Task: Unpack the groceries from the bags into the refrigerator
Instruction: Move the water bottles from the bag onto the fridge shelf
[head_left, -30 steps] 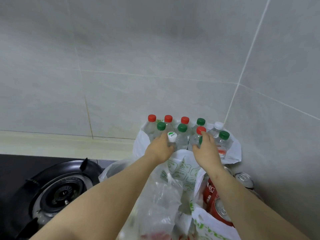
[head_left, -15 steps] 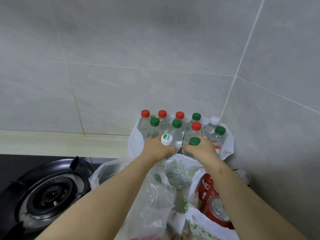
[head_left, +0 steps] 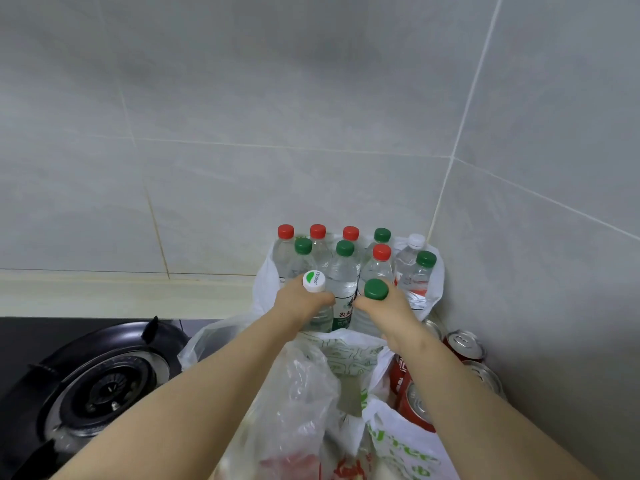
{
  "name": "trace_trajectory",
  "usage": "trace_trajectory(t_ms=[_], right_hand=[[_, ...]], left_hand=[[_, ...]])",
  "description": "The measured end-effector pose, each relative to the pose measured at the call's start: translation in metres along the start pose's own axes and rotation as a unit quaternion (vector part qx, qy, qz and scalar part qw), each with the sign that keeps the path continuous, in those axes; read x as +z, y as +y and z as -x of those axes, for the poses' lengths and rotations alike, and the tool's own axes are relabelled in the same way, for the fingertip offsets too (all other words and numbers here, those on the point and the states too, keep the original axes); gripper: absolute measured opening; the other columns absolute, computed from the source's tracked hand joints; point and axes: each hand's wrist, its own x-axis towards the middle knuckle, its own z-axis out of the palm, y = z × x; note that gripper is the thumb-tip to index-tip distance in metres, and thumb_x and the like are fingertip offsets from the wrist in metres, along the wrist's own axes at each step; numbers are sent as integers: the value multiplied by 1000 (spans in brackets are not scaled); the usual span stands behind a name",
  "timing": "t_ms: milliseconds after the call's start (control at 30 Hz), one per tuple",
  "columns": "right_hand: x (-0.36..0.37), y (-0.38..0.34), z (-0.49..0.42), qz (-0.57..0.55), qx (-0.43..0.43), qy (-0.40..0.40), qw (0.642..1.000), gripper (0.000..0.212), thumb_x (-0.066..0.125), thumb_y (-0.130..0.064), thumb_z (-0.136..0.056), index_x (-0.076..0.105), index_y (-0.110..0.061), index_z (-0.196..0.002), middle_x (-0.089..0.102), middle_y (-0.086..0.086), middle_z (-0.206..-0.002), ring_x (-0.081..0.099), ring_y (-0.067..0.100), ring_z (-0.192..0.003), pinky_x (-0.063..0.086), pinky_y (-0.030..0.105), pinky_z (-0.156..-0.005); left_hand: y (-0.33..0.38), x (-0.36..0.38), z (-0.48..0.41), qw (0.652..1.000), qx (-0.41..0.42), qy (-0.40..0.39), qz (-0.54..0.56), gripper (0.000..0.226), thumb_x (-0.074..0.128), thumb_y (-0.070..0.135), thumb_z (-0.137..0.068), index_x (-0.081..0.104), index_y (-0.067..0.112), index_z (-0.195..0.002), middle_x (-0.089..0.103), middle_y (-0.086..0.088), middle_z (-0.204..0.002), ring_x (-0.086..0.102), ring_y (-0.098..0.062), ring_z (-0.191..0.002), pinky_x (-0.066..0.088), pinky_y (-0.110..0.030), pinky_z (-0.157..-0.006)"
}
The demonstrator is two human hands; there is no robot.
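Note:
A white plastic bag (head_left: 431, 292) in the wall corner holds several upright water bottles with red, green and white caps. My left hand (head_left: 299, 301) grips the neck of a white-capped bottle (head_left: 313, 281), raised out of the group. My right hand (head_left: 388, 306) grips a green-capped bottle (head_left: 376, 289), also lifted above the bag's front. A bottle with a green label (head_left: 343, 292) stands between my two hands.
A clear plastic bag (head_left: 298, 403) and a white bag with green print (head_left: 398, 445) lie in front. Red soda cans (head_left: 462, 344) stand at the right by the wall. A black gas burner (head_left: 107, 382) sits at the left. Tiled walls close the corner.
Both hands closed round a bottle each and have lifted them up and towards me out of the bag; the caps now stand above my knuckles.

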Motion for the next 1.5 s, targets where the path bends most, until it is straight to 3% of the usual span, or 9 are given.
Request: trace_trajectory(t_ms=[167, 367, 567, 767, 933, 1033, 1167, 1233, 1500], right_hand=[[-2, -32, 26, -9, -55, 8, 998, 18, 59, -6, -79, 52, -22, -80, 56, 0, -80, 54, 20, -81, 50, 35, -70], [-5, -79, 67, -61, -161, 44, 984, 17, 59, -8, -77, 55, -23, -82, 55, -3, -80, 55, 19, -80, 54, 56, -75], [11, -107, 106, -108, -275, 68, 953, 33, 69, -14, -72, 55, -43, -76, 54, -11, -90, 56, 17, -85, 54, 50, -79], [38, -118, 133, -109, -360, 30, 926, 31, 73, -13, -71, 55, -38, -79, 55, -13, -93, 55, 9, -90, 50, 46, -86], [60, -119, 158, -153, -383, -70, 908, 22, 66, -34, -62, 56, -42, -80, 54, -25, -95, 55, 9, -95, 52, 48, -82], [75, -116, 173, -164, -377, -138, 901, 22, 66, -28, -64, 56, -38, -81, 54, -20, -98, 57, 8, -93, 52, 46, -83], [92, -113, 204, -180, -393, -229, 872, 22, 66, -24, -65, 54, -37, -79, 57, -13, -98, 54, -3, -90, 43, 12, -79], [102, -110, 225, -192, -396, -281, 853, 22, 66, -23, -65, 54, -37, -77, 57, -15, -94, 54, -4, -89, 39, 7, -76], [145, -93, 345, -233, -344, -513, 751, 21, 66, -34, -63, 59, -39, -82, 59, -6, -100, 60, 18, -94, 52, 52, -81]], left_hand=[[27, -14, 29, 996, 54, 47, 56, 23, 68, 18, -74, 63, 11, -96, 65, -3, -84, 61, -22, -86, 53, -37, -80], [67, -44, 78, 972, 142, 116, 147, 23, 71, 22, -61, 64, 23, -82, 66, 0, -79, 65, -27, -87, 57, -53, -70], [75, -70, 132, 938, 241, 197, 156, 27, 69, 27, -61, 61, 34, -85, 64, 20, -77, 64, -17, -84, 56, -50, -72], [66, -90, 178, 904, 283, 301, 112, 27, 69, 32, -63, 59, 39, -87, 63, 23, -85, 64, -10, -80, 57, -45, -71], [55, -109, 214, 877, 262, 396, 72, 28, 69, 31, -62, 59, 42, -86, 63, 23, -84, 64, -9, -80, 57, -44, -72], [47, -115, 241, 853, 240, 461, 37, 29, 69, 32, -61, 60, 41, -87, 64, 21, -83, 63, -6, -77, 56, -43, -72], [29, -121, 285, 810, 205, 550, 14, 32, 71, 31, -61, 61, 41, -90, 63, 20, -88, 62, -8, -82, 56, -44, -74], [16, -124, 313, 786, 187, 589, 12, 33, 72, 31, -61, 62, 39, -91, 64, 19, -91, 63, -8, -84, 56, -45, -75], [-23, -127, 454, 662, 76, 741, -89, 34, 79, 23, -68, 56, 43, -84, 64, 18, -80, 61, -1, -75, 51, -14, -64]])
